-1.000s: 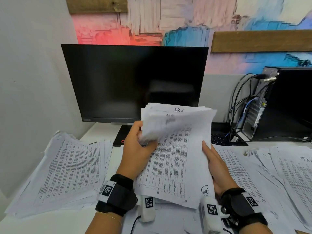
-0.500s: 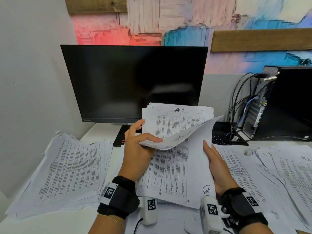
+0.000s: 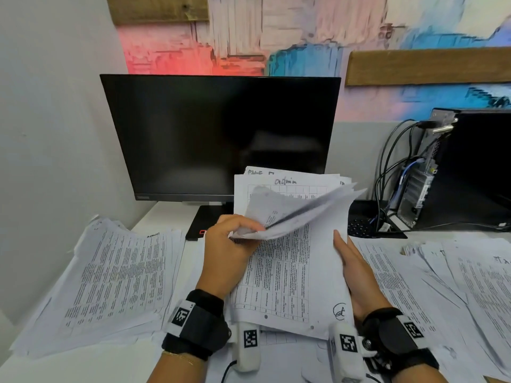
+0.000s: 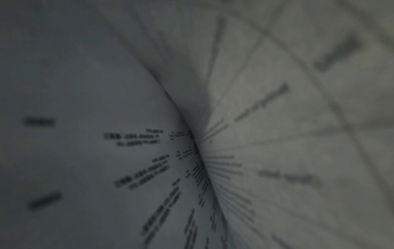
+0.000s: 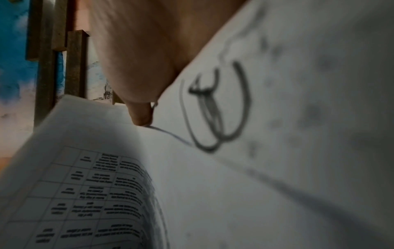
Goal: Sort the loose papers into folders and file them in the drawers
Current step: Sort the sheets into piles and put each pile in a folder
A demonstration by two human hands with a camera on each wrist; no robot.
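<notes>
I hold a stack of printed papers point(image 3: 290, 275) upright over the desk in front of the monitor. My left hand point(image 3: 231, 246) is curled and pinches several top sheets point(image 3: 298, 211), bent forward and down. The sheet uncovered behind them has "admin" point(image 3: 286, 181) handwritten at its top. My right hand point(image 3: 355, 268) holds the stack's right edge, thumb straight along the front and fingers hidden behind. The right wrist view shows that palm point(image 5: 145, 55) against the paper beside a circled pen mark point(image 5: 213, 107). The left wrist view shows only blurred printed paper point(image 4: 149, 168).
A pile of sorted sheets point(image 3: 110, 280) lies on the desk at my left, more loose sheets point(image 3: 442, 286) at my right. Behind stand a dark monitor point(image 3: 221, 134), a keyboard point(image 3: 362, 225), and a computer tower point(image 3: 475, 167) with cables point(image 3: 387, 175). A wall closes the left side.
My left hand has flipped more sheets forward and curled tighter on them. The uncovered sheet's heading changed from "HR" to "admin". The right hand has stayed put.
</notes>
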